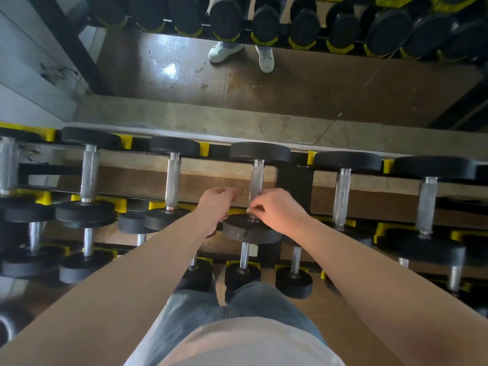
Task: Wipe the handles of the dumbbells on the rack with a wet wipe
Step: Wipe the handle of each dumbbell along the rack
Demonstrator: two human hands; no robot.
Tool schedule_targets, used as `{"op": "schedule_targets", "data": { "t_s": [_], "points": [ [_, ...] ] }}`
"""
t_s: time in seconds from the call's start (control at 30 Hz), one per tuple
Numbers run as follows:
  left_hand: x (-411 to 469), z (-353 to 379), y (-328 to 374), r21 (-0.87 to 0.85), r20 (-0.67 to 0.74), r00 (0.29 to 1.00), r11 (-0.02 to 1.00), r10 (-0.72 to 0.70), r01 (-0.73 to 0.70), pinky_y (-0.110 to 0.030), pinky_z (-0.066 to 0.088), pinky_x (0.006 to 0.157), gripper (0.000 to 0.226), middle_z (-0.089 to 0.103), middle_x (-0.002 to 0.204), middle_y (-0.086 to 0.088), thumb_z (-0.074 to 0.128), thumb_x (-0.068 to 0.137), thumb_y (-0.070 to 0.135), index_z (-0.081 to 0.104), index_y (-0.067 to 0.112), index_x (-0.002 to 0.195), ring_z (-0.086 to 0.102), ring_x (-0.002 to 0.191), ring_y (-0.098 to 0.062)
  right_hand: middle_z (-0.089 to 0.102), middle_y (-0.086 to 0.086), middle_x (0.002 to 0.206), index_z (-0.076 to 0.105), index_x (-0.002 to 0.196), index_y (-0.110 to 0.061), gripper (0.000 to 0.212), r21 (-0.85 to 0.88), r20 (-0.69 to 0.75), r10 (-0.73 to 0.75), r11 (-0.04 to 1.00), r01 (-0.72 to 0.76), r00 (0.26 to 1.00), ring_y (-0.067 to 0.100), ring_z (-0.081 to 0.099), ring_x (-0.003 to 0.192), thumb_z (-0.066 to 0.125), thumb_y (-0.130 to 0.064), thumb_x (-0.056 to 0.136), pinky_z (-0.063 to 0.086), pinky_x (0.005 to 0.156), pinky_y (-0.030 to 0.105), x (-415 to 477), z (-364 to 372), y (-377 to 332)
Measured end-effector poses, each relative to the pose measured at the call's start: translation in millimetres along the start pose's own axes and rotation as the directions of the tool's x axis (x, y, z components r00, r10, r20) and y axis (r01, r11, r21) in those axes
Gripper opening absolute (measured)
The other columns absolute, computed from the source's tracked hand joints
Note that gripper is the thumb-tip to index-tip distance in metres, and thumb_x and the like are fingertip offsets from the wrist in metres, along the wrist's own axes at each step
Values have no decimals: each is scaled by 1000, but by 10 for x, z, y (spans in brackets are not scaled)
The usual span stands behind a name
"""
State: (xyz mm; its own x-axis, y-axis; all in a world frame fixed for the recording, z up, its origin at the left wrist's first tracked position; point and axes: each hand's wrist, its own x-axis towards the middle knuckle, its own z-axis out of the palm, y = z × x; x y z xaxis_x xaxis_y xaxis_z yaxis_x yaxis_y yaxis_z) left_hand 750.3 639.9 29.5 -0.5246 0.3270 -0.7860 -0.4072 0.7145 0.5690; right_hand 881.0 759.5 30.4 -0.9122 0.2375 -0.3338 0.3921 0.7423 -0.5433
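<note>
- A white shirt and blue jeans fill the bottom edge. Both bare forearms reach forward from there over the rack.
- Under the arms, short dumbbells sit on the lower tiers, their thin handles running near-to-far.
- The left hand has its fingers curled in, with the tips at the left edge of a thin, pale wet wipe. It holds the sheet there, though blur softens the contact.
- The right hand pinches the wipe's right edge between thumb and forefinger, the other fingers folded narrow.
- The wipe hangs between the two hands, faint and half see-through, over the near end of the handle.
- The centre dumbbell lies on the top tier with its long axis pointing straight away from the person. Its knurled steel handle is just beyond the fingertips, between the hands and nearer the right one.
- Its near head sits below the right hand. Small marks on its rim are too blurred to read.
- Its far head rests at the back rail.
- Neighbouring dumbbells lie parallel in yellow saddles on the black rack.
- Beyond, a mirror reflects pale shoes and a row of dumbbell heads.
</note>
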Motion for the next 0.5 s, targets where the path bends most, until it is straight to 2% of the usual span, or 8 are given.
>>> {"op": "schedule_targets", "data": {
  "t_s": [0.07,0.13,0.2,0.27,0.33,0.4,0.43,0.5],
  "points": [
    [66,-68,-20,-63,-12,999,997,-35,35,-25,38,54,27,67,101,-3,60,103,30,65,20,127,43,62,-13,72,2,110,75,115,-16,22,36,-184,64,998,-58,981,13,69,97,63,-27,100,57,94,33,118,-35,-11],
    [98,-130,-46,-73,-12,997,995,-70,69,-24,34,51,28,61,90,-4,59,104,30,64,21,130,38,58,-12,73,5,108,76,114,-14,21,105,-384,145,988,-113,912,15,69,94,64,-23,99,57,90,30,249,-88,-20],
    [103,-162,-69,-45,-5,994,993,-105,105,-22,30,46,29,50,80,-4,58,104,34,63,20,129,33,56,-12,73,6,111,77,114,-14,20,125,-471,175,984,-131,865,18,69,96,65,-21,99,54,89,27,303,-99,-18],
    [107,-172,-90,-60,9,990,988,-144,144,-22,27,43,28,40,73,-3,55,104,39,62,17,121,29,54,-12,71,5,113,76,113,-15,20,70,-387,113,993,-93,915,16,68,99,64,-21,99,54,92,28,244,-57,-28],
    [104,-169,-106,-89,24,984,980,-178,179,-24,25,43,29,35,68,0,53,103,43,60,14,104,27,53,-11,69,1,111,76,112,-17,19,-23,-174,12,1000,-17,985,14,67,98,62,-23,100,57,93,33,113,12,-57],
    [105,-165,-120,-98,47,981,977,-187,191,-24,24,43,31,35,66,0,52,103,45,56,16,92,28,52,-11,69,-3,108,75,113,-21,19,-74,-5,-15,997,15,1000,11,65,96,61,-26,100,57,91,35,31,55,-65],
    [102,-166,-125,-98,61,981,977,-184,189,-24,23,43,32,35,66,0,52,103,45,54,16,88,28,52,-12,69,-4,108,75,113,-23,20,-79,15,-1,997,2,1000,11,65,95,61,-28,101,57,90,34,37,54,-64],
    [93,-173,-128,-91,83,981,979,-175,182,-24,23,43,34,36,66,0,51,104,43,53,17,84,29,52,-11,69,-5,107,75,112,-24,20,-87,-63,40,995,-46,997,10,65,94,60,-32,101,57,87,32,119,15,-72]
  ]
}}
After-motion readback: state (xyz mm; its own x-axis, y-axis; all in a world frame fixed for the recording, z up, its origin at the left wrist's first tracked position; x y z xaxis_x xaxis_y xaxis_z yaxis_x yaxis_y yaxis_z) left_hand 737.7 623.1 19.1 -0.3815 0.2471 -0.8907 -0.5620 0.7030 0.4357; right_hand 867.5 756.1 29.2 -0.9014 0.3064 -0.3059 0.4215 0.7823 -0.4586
